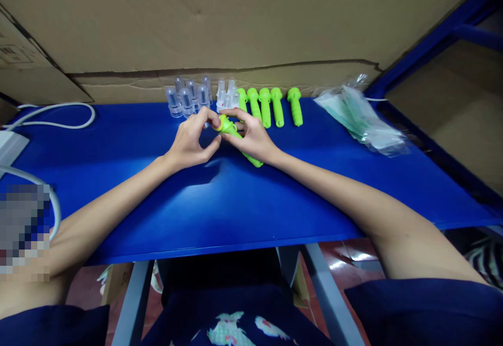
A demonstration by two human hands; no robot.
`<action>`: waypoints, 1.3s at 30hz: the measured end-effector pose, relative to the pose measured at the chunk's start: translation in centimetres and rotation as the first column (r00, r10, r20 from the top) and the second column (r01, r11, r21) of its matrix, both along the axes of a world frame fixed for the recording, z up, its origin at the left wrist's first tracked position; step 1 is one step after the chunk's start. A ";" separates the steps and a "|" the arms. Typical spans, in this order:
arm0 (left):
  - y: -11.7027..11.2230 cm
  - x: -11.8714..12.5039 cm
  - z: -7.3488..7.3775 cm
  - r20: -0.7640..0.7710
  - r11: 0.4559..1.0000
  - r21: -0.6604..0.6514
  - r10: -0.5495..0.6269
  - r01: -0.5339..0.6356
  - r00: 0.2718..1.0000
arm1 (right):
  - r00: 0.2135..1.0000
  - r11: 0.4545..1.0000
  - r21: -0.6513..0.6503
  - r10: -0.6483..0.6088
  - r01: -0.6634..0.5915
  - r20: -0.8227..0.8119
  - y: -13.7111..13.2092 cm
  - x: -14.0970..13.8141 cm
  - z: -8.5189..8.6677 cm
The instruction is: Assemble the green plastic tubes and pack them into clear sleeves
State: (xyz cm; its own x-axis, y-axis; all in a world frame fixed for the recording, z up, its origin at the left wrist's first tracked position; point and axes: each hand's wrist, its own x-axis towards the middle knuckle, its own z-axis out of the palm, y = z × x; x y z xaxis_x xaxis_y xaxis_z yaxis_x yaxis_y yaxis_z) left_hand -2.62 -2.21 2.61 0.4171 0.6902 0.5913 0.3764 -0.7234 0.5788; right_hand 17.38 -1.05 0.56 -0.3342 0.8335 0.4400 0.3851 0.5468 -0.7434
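Note:
Above the middle of the blue table, both hands hold a lime-green flashlight-shaped plastic body (232,130), tilted with its wider end to the upper left. My right hand (251,135) grips it between thumb and fingers just below the head. My left hand (192,139) has its fingers closed at the yellow rim on the wide end, the thumb just below. Behind the hands stand several more green bodies (265,107) in a row. Several clear domed plastic cylinders (186,100) stand at the back left of my hands. Smaller whitish translucent pieces (228,94) are grouped between them.
The blue table (236,209) backs onto a cardboard wall (236,21). Clear plastic bags (361,118) with green-and-white contents lie at the right. A white cable (58,106) loops at the left, near a white box (11,149). A blue metal frame (436,36) rises on the right.

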 end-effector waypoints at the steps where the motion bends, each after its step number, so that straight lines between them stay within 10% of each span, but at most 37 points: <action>1: 0.0 0.0 0.0 -0.014 1.000 0.009 -0.001 0.001 1.000 | 1.000 1.000 0.004 -0.001 0.001 0.007 0.0 0.0 0.0; 19: 1.5 -0.1 -1.4 0.056 0.999 -0.033 -0.005 0.007 0.998 | 0.931 0.947 -0.262 0.084 -0.185 -0.355 1.7 0.7 -1.9; 30: 3.0 -0.8 -1.9 0.189 0.997 -0.071 -0.017 0.031 0.982 | 0.795 0.707 -0.477 0.199 -0.521 -0.573 -0.2 0.1 -0.5; 39: 3.5 -1.7 -1.0 0.159 0.924 -0.325 -0.155 0.200 0.975 | 0.804 0.655 -0.503 0.296 -0.564 -0.516 0.2 0.7 -0.3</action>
State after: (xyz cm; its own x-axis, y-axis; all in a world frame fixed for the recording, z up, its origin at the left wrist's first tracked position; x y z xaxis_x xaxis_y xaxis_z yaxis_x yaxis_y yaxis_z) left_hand -4.33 1.32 1.62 0.4877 0.7794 0.3933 0.1667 -0.5254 0.8344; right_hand 18.08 -0.82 0.24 -0.6555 0.7530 0.0577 -0.1389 -0.0451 -0.9893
